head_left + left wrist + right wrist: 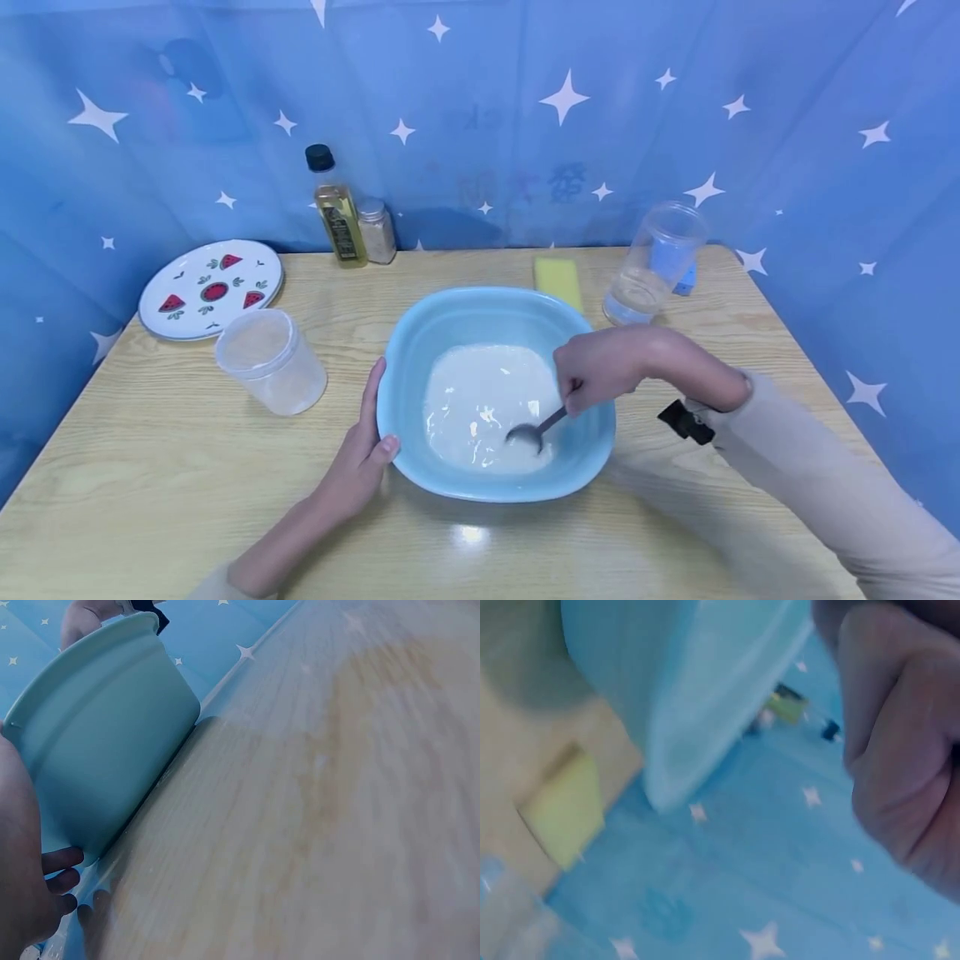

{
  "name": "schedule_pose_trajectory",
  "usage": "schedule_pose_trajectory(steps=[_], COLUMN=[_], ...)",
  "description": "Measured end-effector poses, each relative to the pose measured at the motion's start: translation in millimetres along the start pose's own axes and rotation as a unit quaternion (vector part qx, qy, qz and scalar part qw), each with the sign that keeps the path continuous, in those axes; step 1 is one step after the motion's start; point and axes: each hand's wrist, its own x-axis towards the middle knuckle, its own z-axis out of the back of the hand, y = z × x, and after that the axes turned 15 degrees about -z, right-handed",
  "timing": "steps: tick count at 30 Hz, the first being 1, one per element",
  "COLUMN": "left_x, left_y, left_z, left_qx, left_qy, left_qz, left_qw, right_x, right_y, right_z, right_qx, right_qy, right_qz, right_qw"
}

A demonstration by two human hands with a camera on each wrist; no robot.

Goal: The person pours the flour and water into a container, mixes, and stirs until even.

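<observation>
A light blue plastic basin (495,492) stands on the table with a white, milky liquid (480,400) in it. My right hand (603,367) grips the handle of a dark metal spoon (527,434), whose bowl dips at the liquid's surface, right of the middle. In the right wrist view the curled fingers (900,742) show, but the spoon is hidden. At the basin's left side, my left hand (360,462) holds it, thumb at the rim and fingers along the outer wall. The left wrist view shows the fingertips (64,861) low against that wall.
Left of the basin stand a translucent tub (273,367) and a watermelon-patterned plate (191,287). An oil bottle (339,217) and a small shaker jar (377,233) are at the back. Behind the basin lies a yellow sponge (558,282), near a clear cup (637,283) and a blue object (686,281).
</observation>
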Motion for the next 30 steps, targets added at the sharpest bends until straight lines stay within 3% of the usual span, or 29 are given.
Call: schedule_pose_trajectory(steps=[4, 8, 11, 14, 18, 22, 26, 30], left_x=[0.2, -0.4, -0.2, -0.2, -0.3, -0.2, 0.2, 1.1], left_y=[0.3, 0.4, 0.5, 0.7, 0.6, -0.2, -3.0, -5.0], left_z=[-0.3, -0.8, -0.7, -0.1, 0.8, 0.8, 0.5, 0.5], left_qx=[-0.003, -0.008, -0.009, -0.004, 0.005, 0.000, -0.007, -0.013], left_qy=[-0.001, -0.001, 0.001, -0.002, -0.003, -0.002, -0.004, -0.005], left_qz=[0.002, 0.008, 0.011, 0.011, 0.005, 0.006, 0.010, 0.007], left_qw=[1.0000, 0.9999, 0.9999, 0.9999, 1.0000, 1.0000, 0.9999, 0.9999], right_x=[-7.1, 3.4, 19.7, 36.4, 44.1, 28.3, 1.2, -17.1], right_y=[-5.2, 0.5, 10.1, 21.8, 36.6, 42.3, 34.7, 15.8], right_z=[6.2, 2.0, -4.6, -12.6, -25.6, -35.6, -35.0, -29.5], right_qx=[-0.004, -0.008, -0.028, -0.026, 0.002, 0.008, 0.013, 0.037], right_qy=[-0.073, -0.152, -0.199, -0.229, -0.221, -0.187, -0.162, -0.210], right_qz=[-0.064, -0.106, -0.102, -0.061, -0.008, 0.020, 0.007, -0.038], right_qw=[0.995, 0.983, 0.974, 0.971, 0.975, 0.982, 0.987, 0.976])
